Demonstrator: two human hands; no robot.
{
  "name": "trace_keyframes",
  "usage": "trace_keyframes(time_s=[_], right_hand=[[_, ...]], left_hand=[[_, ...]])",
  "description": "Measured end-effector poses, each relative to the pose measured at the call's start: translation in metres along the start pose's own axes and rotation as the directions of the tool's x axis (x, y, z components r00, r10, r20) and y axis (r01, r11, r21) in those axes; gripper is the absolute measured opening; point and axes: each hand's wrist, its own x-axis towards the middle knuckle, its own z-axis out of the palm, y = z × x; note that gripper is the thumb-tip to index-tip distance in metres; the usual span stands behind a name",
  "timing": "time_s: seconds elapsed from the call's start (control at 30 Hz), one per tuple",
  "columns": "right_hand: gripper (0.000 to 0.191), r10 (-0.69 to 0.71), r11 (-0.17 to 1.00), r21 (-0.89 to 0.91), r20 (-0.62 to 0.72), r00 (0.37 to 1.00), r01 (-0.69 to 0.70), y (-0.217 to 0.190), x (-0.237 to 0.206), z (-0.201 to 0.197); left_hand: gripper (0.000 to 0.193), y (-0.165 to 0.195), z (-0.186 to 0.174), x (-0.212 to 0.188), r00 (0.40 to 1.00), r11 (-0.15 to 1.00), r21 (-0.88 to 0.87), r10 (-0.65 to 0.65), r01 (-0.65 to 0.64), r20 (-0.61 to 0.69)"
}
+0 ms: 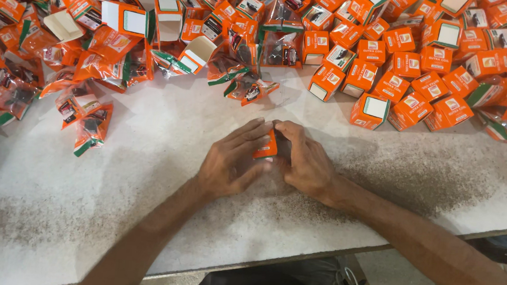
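Pinching the small orange box (267, 145) between our left hand (230, 162) and right hand (306, 159), both closed on it; tilted, equally near each, above the tabletop (141, 169).

Heaped orange cartons (411, 108), plastic packets (91, 127)

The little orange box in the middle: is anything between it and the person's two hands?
Nothing visible is. The left hand and right hand both close directly around the small orange box, over a bare patch of the white table. The heap of boxes lies farther back, apart.
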Motion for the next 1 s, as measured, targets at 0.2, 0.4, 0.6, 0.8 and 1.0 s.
trace_keyframes(time_s=[0.2,0.4,0.6,0.8,1.0], right_hand=[[0.053,-0.072,0.997,0.018,0.006,0.997,0.072,-0.005,0.004,-0.003],[0.046,-0.045,0.993,-0.107,0.116,0.992,0.058,-0.013,0.006,-0.012],[0.046,-0.005,0.998,0.055,0.097,0.995,0.0,-0.017,0.009,-0.014],[0.042,-0.045,0.999,-0.001,0.075,0.996,0.045,-0.014,0.009,-0.013],[0.037,-0.138,0.981,-0.12,0.142,0.98,0.155,-0.002,0.001,-0.011]], left_hand=[[0.027,-0.007,0.008,0.002,0.992,0.993,-0.064,-0.108,0.104,-0.06],[0.022,-0.002,0.004,0.0,1.0,0.993,0.116,0.022,-0.023,0.01],[0.022,-0.004,0.005,0.005,0.999,1.0,-0.015,-0.018,0.018,-0.05],[0.023,-0.004,0.003,0.006,0.999,0.995,0.089,0.05,-0.05,0.0],[0.032,0.001,-0.004,0.005,0.97,0.964,0.15,0.202,-0.221,0.131]])
